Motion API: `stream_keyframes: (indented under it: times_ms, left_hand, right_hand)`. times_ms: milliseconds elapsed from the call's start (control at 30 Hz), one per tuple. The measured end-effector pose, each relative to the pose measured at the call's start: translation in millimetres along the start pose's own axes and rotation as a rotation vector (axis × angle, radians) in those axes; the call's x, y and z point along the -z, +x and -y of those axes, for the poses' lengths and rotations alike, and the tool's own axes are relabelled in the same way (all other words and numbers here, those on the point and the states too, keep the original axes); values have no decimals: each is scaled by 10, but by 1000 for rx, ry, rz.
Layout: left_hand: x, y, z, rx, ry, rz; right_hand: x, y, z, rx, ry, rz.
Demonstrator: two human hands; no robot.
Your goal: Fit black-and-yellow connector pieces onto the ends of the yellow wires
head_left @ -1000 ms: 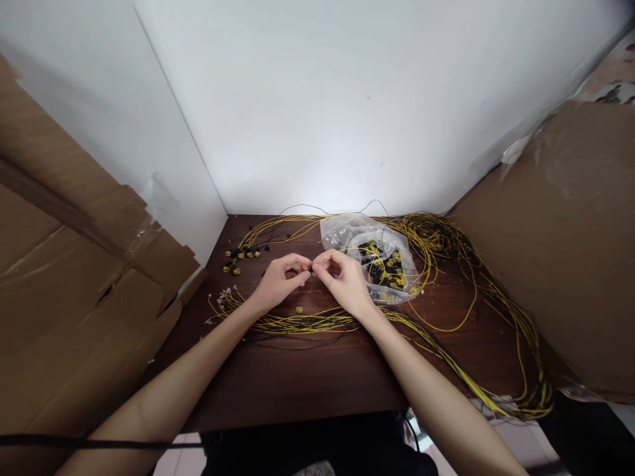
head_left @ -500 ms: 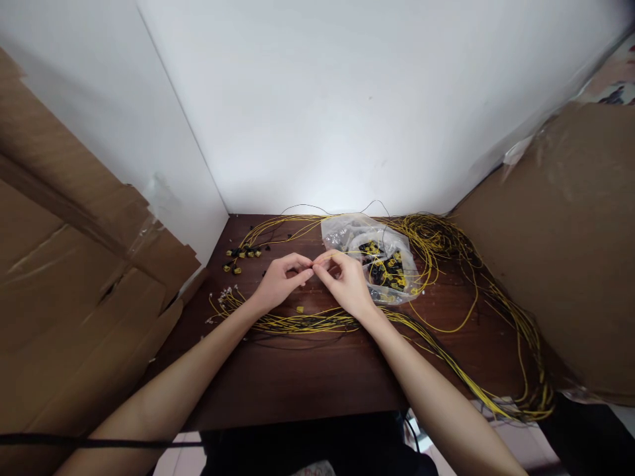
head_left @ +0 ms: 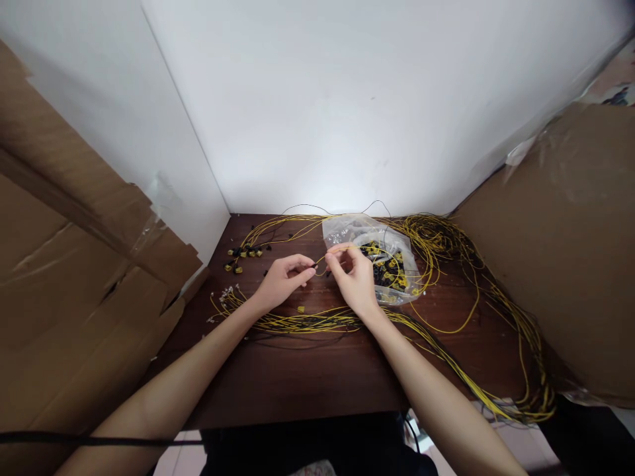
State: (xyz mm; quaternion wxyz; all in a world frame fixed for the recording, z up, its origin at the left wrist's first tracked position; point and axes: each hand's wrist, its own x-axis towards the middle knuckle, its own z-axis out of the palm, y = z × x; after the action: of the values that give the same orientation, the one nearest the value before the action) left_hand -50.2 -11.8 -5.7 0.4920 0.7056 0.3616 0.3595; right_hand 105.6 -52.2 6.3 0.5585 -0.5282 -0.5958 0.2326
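Observation:
Between finger and thumb, my left hand pinches a small black connector, mostly covered by the fingertips. A thin yellow wire runs from it to my right hand, which pinches the wire a short way off. Just beyond the right hand lies a clear plastic bag holding many black and yellow connectors. Below both hands, a bundle of yellow and black wires crosses the table, its white-tipped ends at the left. One small yellow piece rests near the bundle.
Wires with black and yellow connectors lie at the back left of the brown table. A tangled wire coil sits at the back right, and strands hang over the right edge. Cardboard flanks the left, more cardboard the right.
My hands were touching at the fingertips; the right hand has drawn away to the right along the yellow wire. The left hand has stayed almost still, and the black connector now shows.

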Motion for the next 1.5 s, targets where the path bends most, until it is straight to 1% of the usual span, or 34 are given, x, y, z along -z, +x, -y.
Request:
stream_keyframes:
  times_ms: [67, 233, 533, 767, 1133, 1333, 1500]
  left_hand:
    - [1, -1, -1, 2, 5, -1]
    - [1, -2, -14, -10, 8, 5]
    - [13, 6, 35, -31, 19, 59]
    - [16, -2, 2, -41, 21, 48]
    - [15, 3, 20, -27, 33, 55]
    - [14, 8, 50, -19, 26, 50]
    - [13, 11, 71, -24, 1, 58]
  right_hand:
    - [4, 1, -5, -10, -2, 1]
    - [-1, 4, 10, -2, 24, 56]
    - [-18, 2, 20, 36, -49, 90]
    - [-16, -3, 23, 74, -62, 138]
    - [-12, 2, -22, 109, -141, 192]
    - [-3, 2, -32, 53, -131, 165]
    - [-1, -5, -33, 6, -30, 157]
